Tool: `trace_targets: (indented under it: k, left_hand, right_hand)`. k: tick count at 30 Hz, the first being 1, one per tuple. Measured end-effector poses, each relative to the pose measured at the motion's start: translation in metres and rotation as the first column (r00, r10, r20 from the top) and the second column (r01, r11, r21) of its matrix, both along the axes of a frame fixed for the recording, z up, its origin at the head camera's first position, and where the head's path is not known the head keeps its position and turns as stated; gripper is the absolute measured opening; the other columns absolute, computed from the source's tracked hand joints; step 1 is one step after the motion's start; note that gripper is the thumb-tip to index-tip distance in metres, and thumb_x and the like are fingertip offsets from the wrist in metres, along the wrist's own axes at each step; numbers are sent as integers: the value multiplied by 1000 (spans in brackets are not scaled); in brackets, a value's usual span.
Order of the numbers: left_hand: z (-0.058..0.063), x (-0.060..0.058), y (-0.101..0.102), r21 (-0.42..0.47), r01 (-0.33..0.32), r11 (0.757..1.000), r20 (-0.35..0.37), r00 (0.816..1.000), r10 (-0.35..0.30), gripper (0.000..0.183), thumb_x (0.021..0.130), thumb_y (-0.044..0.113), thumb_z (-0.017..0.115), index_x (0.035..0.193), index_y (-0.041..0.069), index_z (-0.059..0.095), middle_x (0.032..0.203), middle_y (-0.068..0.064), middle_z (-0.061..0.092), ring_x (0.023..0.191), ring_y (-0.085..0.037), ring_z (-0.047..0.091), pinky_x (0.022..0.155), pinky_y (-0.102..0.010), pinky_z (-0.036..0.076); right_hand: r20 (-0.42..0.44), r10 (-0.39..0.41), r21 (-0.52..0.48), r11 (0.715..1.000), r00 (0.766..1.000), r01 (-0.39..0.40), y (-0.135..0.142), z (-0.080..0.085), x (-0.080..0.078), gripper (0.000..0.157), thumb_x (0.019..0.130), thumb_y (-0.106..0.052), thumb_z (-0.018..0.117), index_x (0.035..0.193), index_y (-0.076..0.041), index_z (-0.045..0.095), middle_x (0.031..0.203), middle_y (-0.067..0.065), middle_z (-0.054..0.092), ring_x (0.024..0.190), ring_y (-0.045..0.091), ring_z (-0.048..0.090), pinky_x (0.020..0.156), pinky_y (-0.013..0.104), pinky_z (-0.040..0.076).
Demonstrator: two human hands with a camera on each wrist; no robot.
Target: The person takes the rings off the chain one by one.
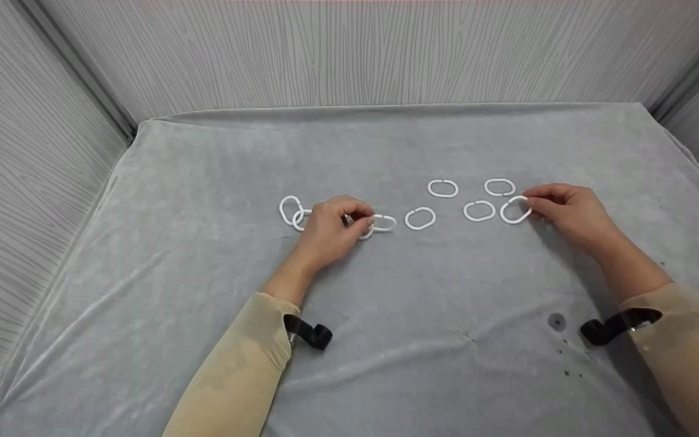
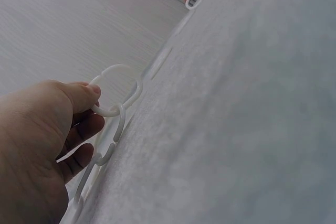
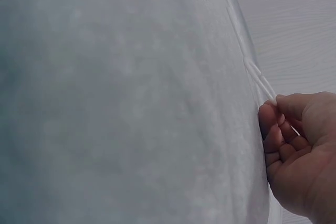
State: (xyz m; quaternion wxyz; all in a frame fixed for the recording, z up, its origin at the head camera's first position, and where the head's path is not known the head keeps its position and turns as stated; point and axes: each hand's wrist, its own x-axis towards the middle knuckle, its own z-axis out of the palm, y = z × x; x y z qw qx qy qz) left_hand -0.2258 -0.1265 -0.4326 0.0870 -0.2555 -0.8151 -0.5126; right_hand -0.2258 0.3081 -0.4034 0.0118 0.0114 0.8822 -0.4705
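Note:
My left hand [image 1: 332, 229] pinches a white oval link [image 1: 386, 223] between thumb and forefinger. In the left wrist view this pinched link [image 2: 119, 66] hooks through the last of several joined links [image 2: 120, 124], a chain running down behind my fingers. The chain's far end [image 1: 289, 209] lies on the cloth left of the hand, its middle hidden by the hand in the head view. My right hand [image 1: 571, 215] pinches a loose white link [image 1: 514, 210] at its right edge. In the right wrist view that link [image 3: 265, 83] shows edge-on at the fingertips.
Between the hands, separate white links [image 1: 420, 218] lie on the grey cloth [image 1: 422, 303], with another [image 1: 443, 189] farther back. Two more, one link [image 1: 479, 211] and one behind it [image 1: 499, 187], lie near my right hand. Pale wood-grain panels [image 1: 349, 54] stand behind the table.

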Motion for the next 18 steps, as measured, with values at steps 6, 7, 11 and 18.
trace_targets:
  k: [6,7,11,18]
  left_hand:
    - [0,0,0,-2,-6,1000,5,1000,6,6,95,6,78,99,3,81,92,-5,75,81,-17,64,75,-31,52]
    - [0,0,0,-1,-7,1000,7,1000,7,6,95,6,78,99,4,81,92,-5,75,81,-17,64,75,-31,51]
    - [0,-1,1,-7,-8,1000,6,1000,8,6,95,6,78,99,4,81,92,-5,75,81,-16,64,74,-28,51]
    - [-1,-1,0,-5,-11,1000,8,1000,11,6,95,7,79,99,5,81,93,-5,76,81,-17,64,74,-28,50]
  right_hand:
    - [3,-16,11,1000,1000,16,-1,0,0,32,103,-22,73,124,3,74,87,-11,74,79,4,66,68,19,50]
    - [4,-16,9,1000,1000,16,-1,0,0,32,103,-22,73,124,3,74,88,-11,74,79,4,66,68,19,50]
    - [11,-18,12,1000,1000,18,-1,1,0,33,103,-22,73,125,3,74,89,-11,74,80,4,66,68,19,51]
    - [14,-58,-16,998,998,58,-2,3,1,31,102,-21,73,123,2,75,86,-11,74,76,4,67,67,20,52]
